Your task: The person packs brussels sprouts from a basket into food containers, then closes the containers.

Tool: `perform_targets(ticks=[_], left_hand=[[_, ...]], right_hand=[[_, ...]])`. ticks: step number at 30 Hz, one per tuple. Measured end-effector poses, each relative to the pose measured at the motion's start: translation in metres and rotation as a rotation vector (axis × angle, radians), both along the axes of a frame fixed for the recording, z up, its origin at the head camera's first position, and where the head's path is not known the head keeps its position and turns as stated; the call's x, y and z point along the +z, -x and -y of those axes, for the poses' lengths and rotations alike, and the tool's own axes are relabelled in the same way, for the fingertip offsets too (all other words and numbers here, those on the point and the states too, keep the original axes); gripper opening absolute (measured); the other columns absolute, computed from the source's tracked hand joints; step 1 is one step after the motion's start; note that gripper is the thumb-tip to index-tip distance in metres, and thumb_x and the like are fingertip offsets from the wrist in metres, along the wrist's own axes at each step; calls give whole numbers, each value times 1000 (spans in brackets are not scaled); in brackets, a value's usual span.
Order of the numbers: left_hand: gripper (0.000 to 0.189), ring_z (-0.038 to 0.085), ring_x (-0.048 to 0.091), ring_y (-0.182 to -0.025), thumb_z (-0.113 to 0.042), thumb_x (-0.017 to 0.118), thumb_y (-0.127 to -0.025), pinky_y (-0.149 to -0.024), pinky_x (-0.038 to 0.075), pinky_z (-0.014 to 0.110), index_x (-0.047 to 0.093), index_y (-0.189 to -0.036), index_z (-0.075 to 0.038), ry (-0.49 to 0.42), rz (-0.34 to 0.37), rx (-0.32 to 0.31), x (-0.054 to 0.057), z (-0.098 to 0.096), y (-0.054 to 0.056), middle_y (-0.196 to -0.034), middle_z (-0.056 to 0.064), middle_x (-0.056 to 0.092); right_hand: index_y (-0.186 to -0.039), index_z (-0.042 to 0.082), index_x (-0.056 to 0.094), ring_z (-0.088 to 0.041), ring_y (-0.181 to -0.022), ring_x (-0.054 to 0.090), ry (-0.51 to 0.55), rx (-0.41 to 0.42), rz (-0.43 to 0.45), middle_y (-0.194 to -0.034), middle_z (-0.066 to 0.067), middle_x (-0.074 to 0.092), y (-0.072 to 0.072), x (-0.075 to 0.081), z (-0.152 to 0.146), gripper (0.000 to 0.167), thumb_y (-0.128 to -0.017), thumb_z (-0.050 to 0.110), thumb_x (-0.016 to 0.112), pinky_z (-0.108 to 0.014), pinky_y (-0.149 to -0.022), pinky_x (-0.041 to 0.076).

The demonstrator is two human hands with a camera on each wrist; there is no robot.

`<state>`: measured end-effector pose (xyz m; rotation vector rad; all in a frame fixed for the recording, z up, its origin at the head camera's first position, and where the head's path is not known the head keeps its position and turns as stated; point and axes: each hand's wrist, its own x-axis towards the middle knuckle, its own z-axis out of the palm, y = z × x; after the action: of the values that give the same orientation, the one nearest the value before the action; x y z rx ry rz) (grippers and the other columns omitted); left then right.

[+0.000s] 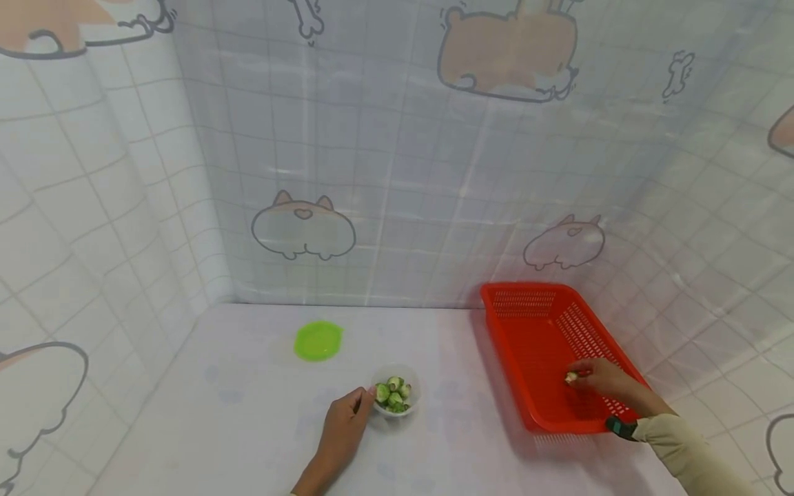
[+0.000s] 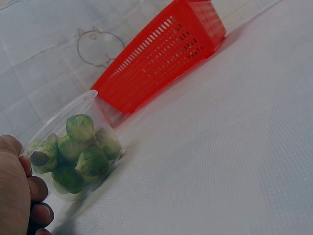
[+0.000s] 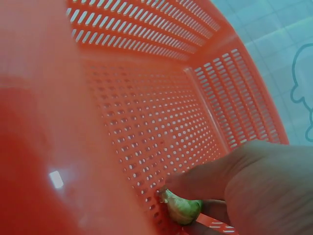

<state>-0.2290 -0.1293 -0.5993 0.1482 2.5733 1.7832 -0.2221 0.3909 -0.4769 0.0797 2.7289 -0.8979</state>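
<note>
A clear plastic cup (image 1: 397,396) (image 2: 68,147) holding several Brussels sprouts (image 2: 80,152) stands on the white table. My left hand (image 1: 342,427) (image 2: 19,196) grips the cup's left side, fingers curled against its wall. To the right sits a red perforated basket (image 1: 533,324) (image 2: 161,49) (image 3: 146,98). My right hand (image 1: 598,377) (image 3: 244,186) is inside the basket near its front, pinching one Brussels sprout (image 1: 571,377) (image 3: 182,209) just above the basket floor.
A green lid (image 1: 318,340) lies flat on the table behind the cup. A cartoon-printed curtain (image 1: 397,151) walls the table at back, left and right. The basket's right side lies against the curtain. A dark watch (image 1: 620,427) is on the right wrist.
</note>
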Motion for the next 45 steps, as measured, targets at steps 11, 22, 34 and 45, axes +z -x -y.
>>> perform_targets(ticks=[11,22,34,45], left_hand=[[55,10,40,-54,-62,49,-99,-49,34,24,50,-70,-16,-10,6,8,-3,1,-1,-59,-5,43],[54,9,40,-54,-63,50,-98,-49,34,24,50,-69,-17,-20,5,8,-2,0,-3,-59,-6,43],[55,9,40,-54,-63,48,-99,-49,34,23,50,-70,-17,-6,-6,-1,-3,1,-3,-59,-6,43],[55,9,39,-54,-63,50,-98,-49,33,24,49,-70,-15,-4,-19,13,-6,-2,-4,-59,-6,42]], right_hand=[[-117,-6,69,-24,-89,57,-43,-59,-74,-104,-14,69,1,-6,-1,28,-92,7,71,-33,-73,51],[-113,-3,72,-25,-88,64,-60,-120,-114,-102,-15,73,1,-5,3,25,-90,8,74,-42,-78,56],[-114,-2,72,-25,-92,66,-43,-6,-208,-103,-13,74,-2,-8,5,27,-89,7,76,-30,-75,55],[-118,-1,71,-26,-95,68,-12,-5,-217,-105,-12,74,-5,-5,11,29,-91,9,74,-43,-83,57]])
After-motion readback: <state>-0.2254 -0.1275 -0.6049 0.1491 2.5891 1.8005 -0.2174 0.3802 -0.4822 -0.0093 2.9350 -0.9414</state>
